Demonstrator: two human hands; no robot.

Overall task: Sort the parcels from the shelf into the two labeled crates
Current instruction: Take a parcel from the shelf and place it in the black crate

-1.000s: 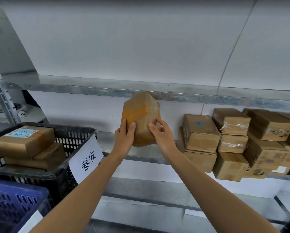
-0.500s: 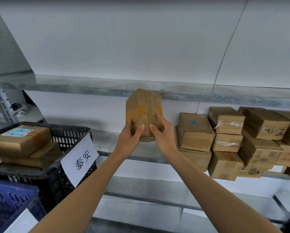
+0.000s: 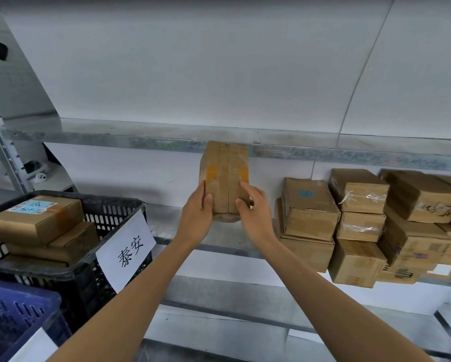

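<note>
Risks dropping the parcel into the wrong bin on the way over: blue crate nearest, black crate just behind it (tagged with a paper label, two parcels inside), and no address sticker on the face turned this way. Risks a slip too, gripped only low down while standing tall on end. Pinned between both hands: left hand wrapped round the lower left edge, thumb on the front; right hand curled against the lower right. Held upright over the shelf, touching it or not, hard to say. Beyond, well apart to the right, the stack of parcels.
</note>
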